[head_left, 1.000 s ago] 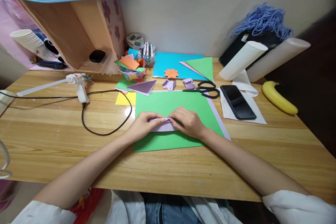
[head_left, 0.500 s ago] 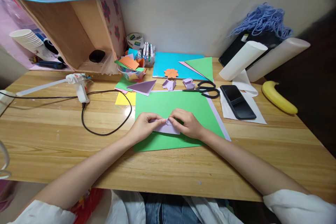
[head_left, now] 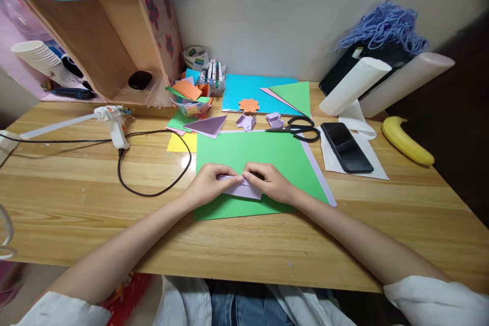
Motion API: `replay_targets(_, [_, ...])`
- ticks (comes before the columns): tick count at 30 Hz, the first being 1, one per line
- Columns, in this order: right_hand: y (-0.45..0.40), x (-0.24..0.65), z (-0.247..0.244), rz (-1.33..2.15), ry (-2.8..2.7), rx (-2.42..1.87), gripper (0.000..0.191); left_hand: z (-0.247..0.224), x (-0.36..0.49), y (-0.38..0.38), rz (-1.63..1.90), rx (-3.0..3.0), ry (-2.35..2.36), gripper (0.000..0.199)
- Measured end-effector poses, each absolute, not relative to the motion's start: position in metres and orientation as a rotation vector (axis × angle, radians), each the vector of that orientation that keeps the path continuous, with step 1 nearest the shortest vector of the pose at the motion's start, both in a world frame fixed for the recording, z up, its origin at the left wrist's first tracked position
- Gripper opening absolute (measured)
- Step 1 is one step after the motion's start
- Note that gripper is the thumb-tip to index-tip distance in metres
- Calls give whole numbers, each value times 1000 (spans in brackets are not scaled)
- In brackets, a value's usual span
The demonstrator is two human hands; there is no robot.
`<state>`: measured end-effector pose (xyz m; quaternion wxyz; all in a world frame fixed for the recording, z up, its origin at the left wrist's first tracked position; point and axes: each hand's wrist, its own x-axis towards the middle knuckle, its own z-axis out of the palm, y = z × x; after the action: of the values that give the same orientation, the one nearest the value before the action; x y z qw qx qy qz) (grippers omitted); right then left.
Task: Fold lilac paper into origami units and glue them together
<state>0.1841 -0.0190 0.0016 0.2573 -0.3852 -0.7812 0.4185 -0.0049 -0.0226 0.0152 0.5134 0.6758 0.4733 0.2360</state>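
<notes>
A folded purple paper (head_left: 244, 192) lies over the green sheet (head_left: 244, 150). At its left end my left hand (head_left: 212, 182) pinches the upper edge between thumb and fingers. My right hand (head_left: 269, 182) grips the right part of the same edge, and the two thumb tips nearly meet at the middle. Part of the fold is hidden by the fingers. Behind the green sheet are two small folded purple pieces (head_left: 246, 122), a purple triangle (head_left: 208, 126), an orange paper flower (head_left: 249, 106) and black scissors (head_left: 301, 129).
A glue gun (head_left: 115, 127) with a looping black cable stands at the left. At the right lie a phone (head_left: 346, 147), a banana (head_left: 407, 140) and a white roll (head_left: 355, 86). A bowl of paper scraps (head_left: 191, 107) sits near the wooden box (head_left: 155, 41).
My fingertips have shifted slightly along the upper edge of the purple paper, and the small raised fold between them now lies flatter. The camera view has moved a little.
</notes>
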Motion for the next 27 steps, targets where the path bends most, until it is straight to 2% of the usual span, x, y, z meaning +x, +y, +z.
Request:
replay_targets(14, [-16, 188, 4, 1355, -2061, -997, 31, 12, -8, -21, 546, 1519, 1135, 28])
replay_targets(27, [-16, 185, 6, 1300, -2074, -1033, 28, 15, -6, -23, 546, 1525, 1158, 32])
